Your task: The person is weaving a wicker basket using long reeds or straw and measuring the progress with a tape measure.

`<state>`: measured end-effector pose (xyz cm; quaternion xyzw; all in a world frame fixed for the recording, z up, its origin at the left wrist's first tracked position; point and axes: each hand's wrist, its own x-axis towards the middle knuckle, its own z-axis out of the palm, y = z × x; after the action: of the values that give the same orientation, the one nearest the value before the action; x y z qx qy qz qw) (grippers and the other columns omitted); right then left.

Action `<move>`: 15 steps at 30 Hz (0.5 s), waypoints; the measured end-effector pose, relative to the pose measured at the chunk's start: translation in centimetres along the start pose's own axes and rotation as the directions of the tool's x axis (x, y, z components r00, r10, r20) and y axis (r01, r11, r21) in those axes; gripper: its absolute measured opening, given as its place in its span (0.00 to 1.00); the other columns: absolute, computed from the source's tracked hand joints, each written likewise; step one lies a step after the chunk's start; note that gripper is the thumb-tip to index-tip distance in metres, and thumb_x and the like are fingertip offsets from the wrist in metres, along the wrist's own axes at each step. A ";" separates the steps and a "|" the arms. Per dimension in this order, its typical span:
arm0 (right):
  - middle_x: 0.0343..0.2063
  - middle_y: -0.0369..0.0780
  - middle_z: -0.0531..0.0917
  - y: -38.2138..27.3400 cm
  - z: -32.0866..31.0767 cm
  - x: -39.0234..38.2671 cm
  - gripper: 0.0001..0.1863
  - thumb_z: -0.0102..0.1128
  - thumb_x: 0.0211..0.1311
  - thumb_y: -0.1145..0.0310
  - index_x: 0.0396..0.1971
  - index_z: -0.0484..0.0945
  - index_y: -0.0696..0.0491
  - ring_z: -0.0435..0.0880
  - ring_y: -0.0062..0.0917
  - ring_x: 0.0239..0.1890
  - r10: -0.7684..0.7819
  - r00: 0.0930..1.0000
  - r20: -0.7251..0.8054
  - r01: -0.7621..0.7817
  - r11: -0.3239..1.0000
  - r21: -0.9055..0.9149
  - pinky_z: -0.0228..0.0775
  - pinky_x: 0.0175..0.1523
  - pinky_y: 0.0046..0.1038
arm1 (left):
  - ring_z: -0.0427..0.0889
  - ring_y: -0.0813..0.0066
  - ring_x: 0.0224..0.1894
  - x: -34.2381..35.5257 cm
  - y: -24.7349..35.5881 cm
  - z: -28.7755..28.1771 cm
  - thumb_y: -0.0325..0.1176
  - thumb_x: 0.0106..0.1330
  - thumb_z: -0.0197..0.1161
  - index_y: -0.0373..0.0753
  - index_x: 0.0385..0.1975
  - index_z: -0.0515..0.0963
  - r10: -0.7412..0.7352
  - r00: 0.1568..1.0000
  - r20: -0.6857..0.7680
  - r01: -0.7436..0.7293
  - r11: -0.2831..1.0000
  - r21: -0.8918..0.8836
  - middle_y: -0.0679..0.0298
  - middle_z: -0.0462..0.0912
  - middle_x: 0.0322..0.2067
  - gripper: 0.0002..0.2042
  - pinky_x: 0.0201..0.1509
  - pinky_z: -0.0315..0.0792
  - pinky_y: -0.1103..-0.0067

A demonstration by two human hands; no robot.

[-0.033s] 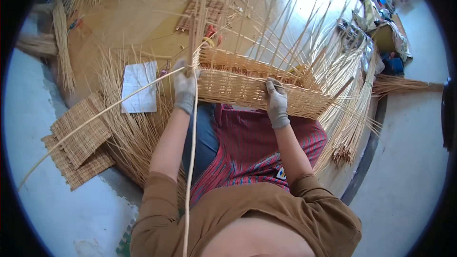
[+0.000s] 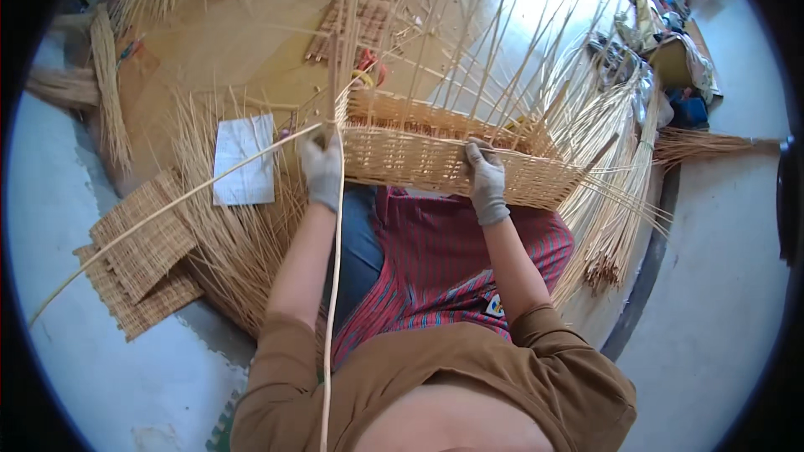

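Observation:
A partly woven, long wicker basket lies across my lap, its upright stakes fanning up and away. My gloved right hand grips its near wall, thumb over the rim. At the left corner, my gloved left hand is closed with curled fingers against the weave; some fingertips are hidden. Two long pale wicker strands come from that corner. One strand runs out to the lower left past the left hand, and another strand hangs down toward my chest.
Left of me lie a white paper sheet, loose wicker and woven panels. Another panel and red-handled scissors lie beyond the basket. Right are a wicker bundle and piled odds and ends.
My left hand has dropped slightly toward me and left at the basket corner, its fingers more curled. The basket's left end has shifted a little left; my right hand keeps its hold.

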<state>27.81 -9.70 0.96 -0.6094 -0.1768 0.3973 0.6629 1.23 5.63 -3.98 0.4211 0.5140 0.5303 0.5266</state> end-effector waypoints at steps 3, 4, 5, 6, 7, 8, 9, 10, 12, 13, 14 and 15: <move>0.31 0.33 0.84 0.1 1.4 -1.2 0.07 0.61 0.67 0.67 0.42 0.79 0.51 0.82 0.16 0.30 0.019 0.997 -0.080 -0.012 0.997 0.079 0.75 0.30 0.20 | 0.82 0.60 0.41 -6.4 4.5 0.5 0.25 0.59 0.64 0.41 0.41 0.78 0.452 0.829 0.329 -0.556 0.599 0.576 0.58 0.82 0.37 0.11 0.43 0.75 0.70; 0.31 0.33 0.83 0.1 2.1 -1.5 0.07 0.61 0.67 0.67 0.42 0.79 0.52 0.82 0.16 0.29 0.011 0.993 -0.118 -0.005 0.999 0.052 0.75 0.29 0.20 | 0.82 0.59 0.43 -7.2 5.3 1.8 0.28 0.57 0.66 0.45 0.47 0.77 0.498 0.736 0.458 -0.675 0.490 0.552 0.58 0.80 0.43 0.17 0.45 0.75 0.69; 0.30 0.33 0.83 0.1 2.6 -1.7 0.07 0.61 0.67 0.67 0.41 0.78 0.52 0.82 0.16 0.28 -0.001 0.988 -0.152 0.005 1.000 0.023 0.75 0.29 0.20 | 0.82 0.58 0.45 -8.0 5.9 3.2 0.30 0.56 0.68 0.49 0.53 0.76 0.526 0.626 0.576 -0.778 0.372 0.507 0.58 0.79 0.49 0.22 0.46 0.75 0.67; 0.37 0.35 0.84 0.2 3.1 -1.1 0.12 0.59 0.69 0.65 0.50 0.75 0.50 0.84 0.20 0.37 -0.068 0.982 -0.175 0.052 0.994 -0.094 0.76 0.32 0.20 | 0.82 0.56 0.46 -8.6 6.7 4.7 0.32 0.56 0.68 0.54 0.59 0.72 0.313 0.716 0.624 -0.694 0.413 0.589 0.57 0.74 0.55 0.28 0.48 0.75 0.66; 0.44 0.37 0.83 0.3 4.0 0.3 0.16 0.58 0.68 0.68 0.54 0.73 0.50 0.83 0.21 0.41 -0.316 0.945 -0.083 0.303 0.942 -0.141 0.77 0.35 0.21 | 0.82 0.55 0.47 -9.0 7.2 5.8 0.33 0.55 0.69 0.59 0.65 0.67 0.081 0.767 0.636 -0.604 0.427 0.673 0.56 0.70 0.60 0.34 0.50 0.74 0.65; 0.50 0.39 0.81 -0.6 5.9 1.7 0.20 0.57 0.68 0.72 0.59 0.71 0.49 0.83 0.23 0.44 -0.537 0.843 0.020 0.533 0.831 -0.162 0.77 0.37 0.23 | 0.81 0.53 0.46 -8.7 6.2 6.1 0.34 0.57 0.67 0.65 0.71 0.57 0.112 0.738 0.666 -0.667 0.270 0.694 0.55 0.62 0.66 0.40 0.53 0.74 0.64; 0.55 0.41 0.77 -3.6 9.1 2.3 0.27 0.55 0.65 0.76 0.64 0.66 0.47 0.82 0.23 0.45 -0.660 0.718 0.221 0.667 0.563 -0.489 0.77 0.41 0.23 | 0.82 0.57 0.42 -8.3 4.8 5.4 0.32 0.60 0.61 0.66 0.71 0.56 0.112 0.759 0.642 -0.651 0.167 0.741 0.55 0.63 0.65 0.38 0.49 0.74 0.66; 0.61 0.42 0.73 -7.0 11.4 2.9 0.34 0.54 0.63 0.80 0.69 0.61 0.45 0.81 0.24 0.46 -0.671 0.587 0.453 0.708 0.154 -0.689 0.77 0.44 0.24 | 0.83 0.60 0.38 -8.4 3.9 5.3 0.31 0.63 0.55 0.68 0.71 0.54 0.114 0.771 0.627 -0.636 0.073 0.769 0.56 0.65 0.64 0.36 0.46 0.74 0.67; 0.60 0.45 0.73 -8.8 11.9 6.0 0.44 0.52 0.58 0.83 0.73 0.50 0.39 0.82 0.24 0.42 -0.520 0.749 0.412 0.663 0.569 -0.487 0.77 0.44 0.25 | 0.82 0.59 0.41 -8.5 5.4 6.6 0.28 0.62 0.53 0.67 0.70 0.57 0.111 0.751 0.651 -0.660 0.094 0.746 0.56 0.68 0.62 0.35 0.48 0.73 0.67; 0.53 0.46 0.75 -9.2 10.4 5.8 0.45 0.53 0.58 0.82 0.74 0.47 0.41 0.81 0.25 0.38 -0.424 0.855 0.299 0.482 0.862 -0.158 0.77 0.42 0.27 | 0.81 0.57 0.45 -8.3 5.5 6.5 0.27 0.61 0.55 0.67 0.69 0.59 0.123 0.733 0.669 -0.680 0.110 0.725 0.56 0.69 0.61 0.36 0.50 0.73 0.67; 0.48 0.44 0.76 -8.8 9.0 5.1 0.40 0.51 0.60 0.82 0.72 0.51 0.44 0.81 0.24 0.38 -0.532 0.804 0.264 0.554 0.833 -0.008 0.78 0.39 0.28 | 0.80 0.57 0.46 -8.1 5.4 6.1 0.26 0.60 0.54 0.67 0.68 0.62 0.136 0.738 0.661 -0.670 0.021 0.742 0.57 0.71 0.59 0.35 0.49 0.73 0.66; 0.43 0.43 0.78 -7.4 6.7 3.6 0.35 0.50 0.62 0.83 0.69 0.56 0.48 0.81 0.23 0.37 -0.626 0.753 0.204 0.613 0.780 0.130 0.78 0.36 0.28 | 0.80 0.58 0.46 -7.9 5.5 5.9 0.26 0.61 0.54 0.66 0.66 0.64 0.142 0.739 0.659 -0.666 0.001 0.746 0.57 0.71 0.58 0.33 0.49 0.72 0.66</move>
<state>27.57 -2.11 8.33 -0.4466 -0.4348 0.2297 0.7475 7.05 -1.19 2.85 0.8842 0.4548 0.1006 0.0340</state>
